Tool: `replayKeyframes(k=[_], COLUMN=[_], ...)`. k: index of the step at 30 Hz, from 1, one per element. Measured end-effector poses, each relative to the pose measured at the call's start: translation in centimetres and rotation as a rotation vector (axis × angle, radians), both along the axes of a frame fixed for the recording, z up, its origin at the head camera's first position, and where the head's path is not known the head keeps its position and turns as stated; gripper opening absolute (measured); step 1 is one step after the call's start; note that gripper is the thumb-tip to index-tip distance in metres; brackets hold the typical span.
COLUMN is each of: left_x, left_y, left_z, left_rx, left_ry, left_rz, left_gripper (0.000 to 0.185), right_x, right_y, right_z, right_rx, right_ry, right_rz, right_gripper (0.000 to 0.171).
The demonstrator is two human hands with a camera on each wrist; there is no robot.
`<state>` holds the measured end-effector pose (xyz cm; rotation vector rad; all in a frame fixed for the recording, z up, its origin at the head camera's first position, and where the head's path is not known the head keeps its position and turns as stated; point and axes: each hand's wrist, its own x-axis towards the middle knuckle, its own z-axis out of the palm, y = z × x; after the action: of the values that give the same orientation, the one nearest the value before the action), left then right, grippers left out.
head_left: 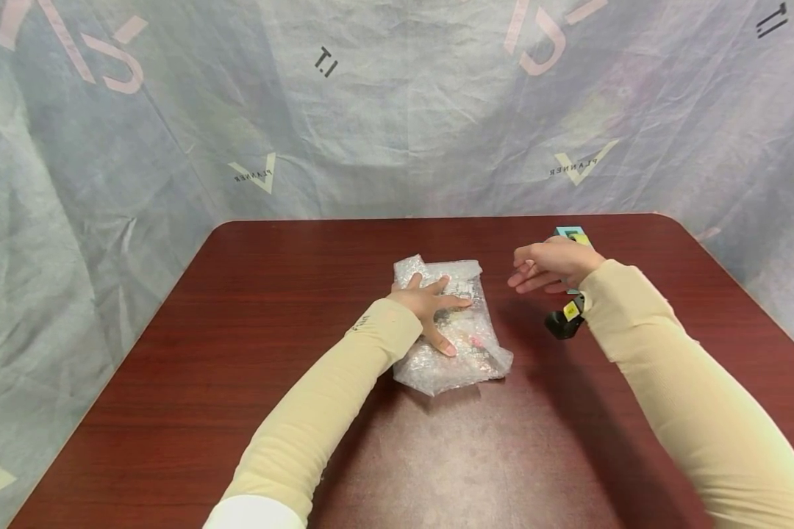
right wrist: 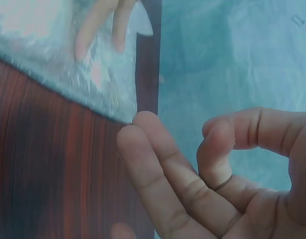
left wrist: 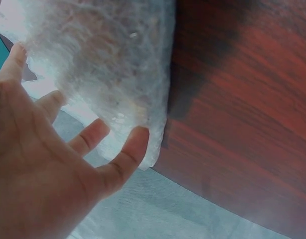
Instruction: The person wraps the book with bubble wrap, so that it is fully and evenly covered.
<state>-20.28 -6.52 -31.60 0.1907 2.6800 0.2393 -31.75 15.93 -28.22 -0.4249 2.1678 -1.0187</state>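
Note:
A flat package in bubble wrap (head_left: pixel 437 373) lies on the table, with coloured contents dimly showing through. My left hand (head_left: pixel 423 305) presses on it with fingers spread; in the left wrist view the fingertips touch the bubble wrap (left wrist: pixel 108 55). My right hand (head_left: pixel 556 263) hovers to the right of the package, apart from it. In the right wrist view, the thumb and index finger of the right hand (right wrist: pixel 218 169) meet at their tips, and a faint clear edge there looks like a piece of clear tape (right wrist: pixel 233 130). The other fingers extend.
Behind the right hand stands a light-blue object with a yellow part (head_left: pixel 571 231), mostly hidden. A black device with a yellow label (head_left: pixel 564 319) is at the right wrist. The dark red table (head_left: pixel 271 294) ends at a grey printed cloth (head_left: pixel 397 132).

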Motion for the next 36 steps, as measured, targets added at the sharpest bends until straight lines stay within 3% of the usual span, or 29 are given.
replayKeyframes(k=[7, 15, 21, 36], left_x=[0.0, 0.0, 0.1, 0.1], left_y=[0.3, 0.5, 0.6, 0.6], left_z=[0.0, 0.0, 0.0, -0.1], left_rx=[-0.016, -0.026, -0.025, -0.031], left_ry=[0.011, 0.022, 0.014, 0.011], left_rz=[0.001, 0.005, 0.009, -0.001], left_gripper=[0.094, 0.096, 0.094, 0.092], right_x=[0.7, 1.4, 1.7, 2.4], right_y=[-1.9, -3.7, -5.0, -8.3], right_z=[0.1, 0.1, 0.3, -1.0], right_rx=[-0.011, -0.049, -0.071, -0.165], right_ry=[0.039, 0.047, 0.056, -0.006], right_rz=[-0.007, -0.024, -0.038, -0.173], right_gripper=[0.035, 0.049, 0.041, 0.045])
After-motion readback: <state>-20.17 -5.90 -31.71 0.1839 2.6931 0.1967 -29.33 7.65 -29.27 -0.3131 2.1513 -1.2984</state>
